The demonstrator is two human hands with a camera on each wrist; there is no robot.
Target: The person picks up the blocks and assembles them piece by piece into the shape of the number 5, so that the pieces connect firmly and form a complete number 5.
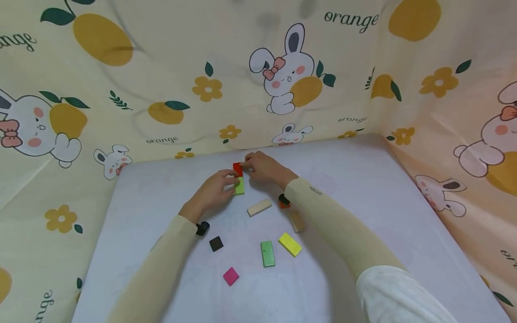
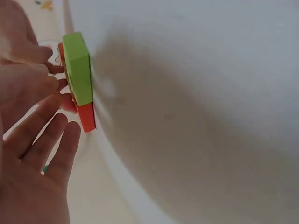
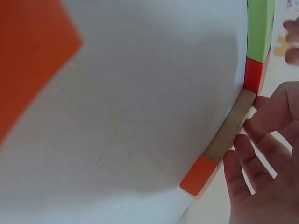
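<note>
At the back of the table, a red block (image 1: 238,169) meets the end of a lime green block (image 1: 239,186). My left hand (image 1: 211,189) is beside this pair, fingertips overlapping their joint in the head view; the right wrist view shows its fingers apart from the green side. My right hand (image 1: 265,168) has its fingertips at the red block's right side. In the right wrist view those fingers rest along a wooden block (image 3: 230,125) that continues the row from the red, with an orange block (image 3: 198,176) at its end. The right hand hides these two in the head view.
Nearer me lie a pale wooden block (image 1: 259,207), a black block (image 1: 216,243), a magenta block (image 1: 231,276), a green block (image 1: 267,254) and a yellow block (image 1: 290,244). Beside my right forearm are another wooden block (image 1: 296,221) and an orange block (image 1: 284,205). A printed cloth (image 1: 234,107) walls the table.
</note>
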